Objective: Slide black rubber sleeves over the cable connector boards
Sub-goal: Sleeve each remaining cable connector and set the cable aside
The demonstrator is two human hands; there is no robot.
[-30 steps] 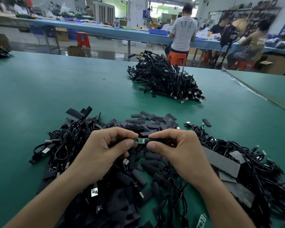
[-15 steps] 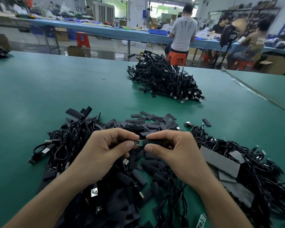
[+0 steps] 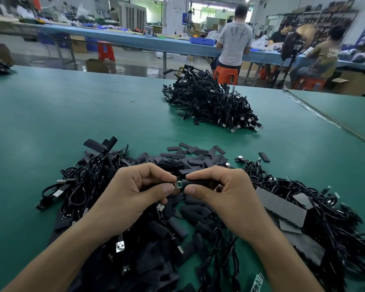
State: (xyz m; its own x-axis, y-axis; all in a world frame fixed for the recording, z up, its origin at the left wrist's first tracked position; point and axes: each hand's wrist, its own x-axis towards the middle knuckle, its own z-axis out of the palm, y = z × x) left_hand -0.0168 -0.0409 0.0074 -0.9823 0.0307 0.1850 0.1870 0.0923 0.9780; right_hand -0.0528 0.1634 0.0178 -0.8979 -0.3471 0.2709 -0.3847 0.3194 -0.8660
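I see left hand (image 3: 133, 199) pinching the green board (image 3: 178, 183), right hand (image 3: 223, 197) pinching the sleeve (image 3: 196, 183). Sleeve looks soft and light; board stiff, probably fragile, so I'd hold its edges.

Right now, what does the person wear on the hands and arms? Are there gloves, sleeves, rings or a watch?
Nothing is worn. The left hand and the right hand have no gloves, and no ring shows on the fingers. Both forearms are uncovered to the frame's lower edge: no sleeve, watch or strap is in view. The thumbnails look short and unpainted.
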